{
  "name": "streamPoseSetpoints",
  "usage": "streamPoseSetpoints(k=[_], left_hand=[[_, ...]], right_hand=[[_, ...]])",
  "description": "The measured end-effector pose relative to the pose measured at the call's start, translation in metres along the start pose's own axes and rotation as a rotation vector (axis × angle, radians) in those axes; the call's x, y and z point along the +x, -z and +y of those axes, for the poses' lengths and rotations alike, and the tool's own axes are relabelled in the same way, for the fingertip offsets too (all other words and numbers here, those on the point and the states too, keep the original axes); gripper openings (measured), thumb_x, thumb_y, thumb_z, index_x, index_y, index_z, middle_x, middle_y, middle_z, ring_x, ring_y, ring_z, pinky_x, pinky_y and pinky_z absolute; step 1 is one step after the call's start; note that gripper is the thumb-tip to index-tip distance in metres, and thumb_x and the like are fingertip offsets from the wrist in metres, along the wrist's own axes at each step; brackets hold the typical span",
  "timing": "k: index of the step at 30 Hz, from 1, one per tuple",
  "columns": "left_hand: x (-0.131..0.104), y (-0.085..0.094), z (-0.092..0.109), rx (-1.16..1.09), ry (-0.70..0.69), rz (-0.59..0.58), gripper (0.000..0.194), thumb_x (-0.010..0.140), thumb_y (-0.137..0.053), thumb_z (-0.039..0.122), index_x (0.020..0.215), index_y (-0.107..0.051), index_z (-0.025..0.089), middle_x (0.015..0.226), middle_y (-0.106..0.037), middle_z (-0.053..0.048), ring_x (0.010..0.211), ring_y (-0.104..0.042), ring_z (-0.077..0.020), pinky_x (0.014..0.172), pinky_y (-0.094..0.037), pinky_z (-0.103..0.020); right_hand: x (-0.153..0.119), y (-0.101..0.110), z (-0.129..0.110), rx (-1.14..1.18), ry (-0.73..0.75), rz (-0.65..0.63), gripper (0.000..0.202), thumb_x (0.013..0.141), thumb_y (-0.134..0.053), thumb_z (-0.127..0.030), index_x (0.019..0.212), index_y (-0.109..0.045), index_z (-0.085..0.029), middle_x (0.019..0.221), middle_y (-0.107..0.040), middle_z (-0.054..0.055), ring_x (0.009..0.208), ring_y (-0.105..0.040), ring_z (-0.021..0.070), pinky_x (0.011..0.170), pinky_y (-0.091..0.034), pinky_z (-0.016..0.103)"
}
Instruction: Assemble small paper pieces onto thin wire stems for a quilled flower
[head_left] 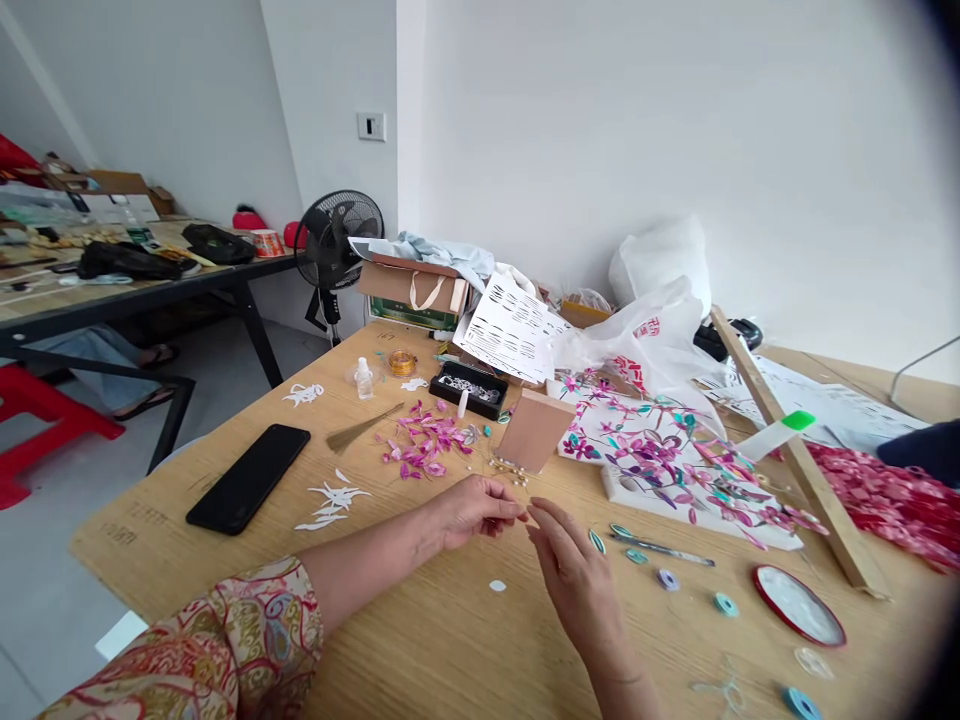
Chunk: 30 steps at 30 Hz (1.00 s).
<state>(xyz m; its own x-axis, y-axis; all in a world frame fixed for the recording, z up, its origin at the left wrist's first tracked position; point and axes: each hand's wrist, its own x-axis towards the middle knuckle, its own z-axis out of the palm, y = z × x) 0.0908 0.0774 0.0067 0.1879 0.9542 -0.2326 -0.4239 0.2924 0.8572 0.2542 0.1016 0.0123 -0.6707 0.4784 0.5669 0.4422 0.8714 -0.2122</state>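
My left hand (478,512) is closed in a pinch above the middle of the wooden table (420,620). My right hand (576,570) meets it fingertip to fingertip, its fingers also pinched together. Whatever lies between the fingertips is too small to make out. Just beyond them stand a tilted brown board (534,432) and a cluster of small pearly beads (514,470). Pink petals (424,440) lie spread past my left hand. A small white disc (497,586) rests between my forearms. To the right of my right hand are green leaf shapes (636,556) and a slim tool (667,548).
A black phone (249,478) and white petal-shaped pieces (330,503) lie left. Behind are a small bottle (364,380), a black tray (487,402) and a fan (334,240). On the right are finished-looking flower sprays (667,450), a wooden bar (795,450), thread spools (726,604) and a red-rimmed dish (801,606).
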Motion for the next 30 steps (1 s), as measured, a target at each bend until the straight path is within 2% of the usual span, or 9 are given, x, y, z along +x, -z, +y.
streamPoseSetpoints(k=[4,7,15,20,23,27,30], left_hand=[[-0.002,-0.002,0.002,0.017,0.028,0.017,0.028,0.054,-0.068,0.034,0.063,-0.06,0.009,0.05,-0.049,0.003,0.045,-0.04,-0.0045,0.047,-0.023,-0.021],[-0.001,-0.003,0.0,0.08,0.001,0.031,0.027,0.055,-0.067,0.034,0.061,-0.059,0.01,0.05,-0.049,0.003,0.046,-0.039,-0.0049,0.048,-0.026,-0.021],[0.006,-0.003,-0.009,0.459,-0.148,0.103,0.019,0.064,-0.059,0.029,0.062,-0.059,0.011,0.052,-0.045,0.004,0.049,-0.039,-0.0068,0.049,-0.031,-0.021],[0.006,-0.003,-0.009,0.812,-0.405,0.119,0.014,0.07,-0.056,0.021,0.06,-0.06,0.013,0.06,-0.05,0.003,0.06,-0.046,-0.0084,0.059,-0.034,-0.02],[0.003,-0.003,-0.01,0.994,-0.535,0.122,0.017,0.076,-0.052,0.02,0.063,-0.06,0.013,0.063,-0.05,0.001,0.062,-0.047,-0.0087,0.059,-0.035,-0.019],[-0.001,-0.002,-0.016,1.325,-0.752,0.063,0.024,0.083,-0.039,0.02,0.071,-0.058,0.013,0.069,-0.051,-0.002,0.067,-0.047,-0.0113,0.061,-0.035,-0.021],[0.0,-0.001,-0.02,1.392,-0.806,0.04,0.025,0.084,-0.037,0.019,0.071,-0.057,0.014,0.071,-0.051,-0.003,0.069,-0.046,-0.0124,0.064,-0.035,-0.023]], right_hand=[[-0.004,-0.005,0.009,-0.022,-0.005,-0.033,0.021,0.086,-0.033,-0.014,0.097,-0.05,-0.019,0.09,-0.061,0.006,0.082,-0.058,0.0139,0.068,-0.047,0.023],[-0.004,-0.004,0.009,0.0,-0.05,-0.055,0.019,0.086,-0.033,-0.014,0.089,-0.05,-0.02,0.085,-0.06,0.005,0.077,-0.058,0.0139,0.065,-0.045,0.023],[0.0,-0.006,0.001,0.092,-0.264,-0.106,0.02,0.085,-0.032,-0.02,0.071,-0.047,-0.021,0.063,-0.056,0.001,0.056,-0.054,0.0129,0.052,-0.039,0.022],[0.0,-0.006,0.001,0.174,-0.358,-0.116,0.019,0.082,-0.034,-0.021,0.066,-0.045,-0.021,0.058,-0.053,0.0,0.054,-0.052,0.0132,0.051,-0.036,0.021],[0.002,-0.004,-0.001,0.194,-0.406,-0.116,0.02,0.081,-0.036,-0.023,0.063,-0.045,-0.021,0.054,-0.052,-0.001,0.051,-0.05,0.0134,0.049,-0.035,0.022],[0.003,-0.003,-0.001,0.251,-0.493,-0.137,0.021,0.079,-0.038,-0.023,0.059,-0.044,-0.02,0.044,-0.051,-0.003,0.041,-0.049,0.0117,0.043,-0.035,0.02],[0.002,-0.004,0.005,0.299,-0.555,-0.144,0.021,0.078,-0.039,-0.022,0.058,-0.044,-0.02,0.038,-0.051,-0.005,0.033,-0.048,0.0104,0.037,-0.034,0.018]])
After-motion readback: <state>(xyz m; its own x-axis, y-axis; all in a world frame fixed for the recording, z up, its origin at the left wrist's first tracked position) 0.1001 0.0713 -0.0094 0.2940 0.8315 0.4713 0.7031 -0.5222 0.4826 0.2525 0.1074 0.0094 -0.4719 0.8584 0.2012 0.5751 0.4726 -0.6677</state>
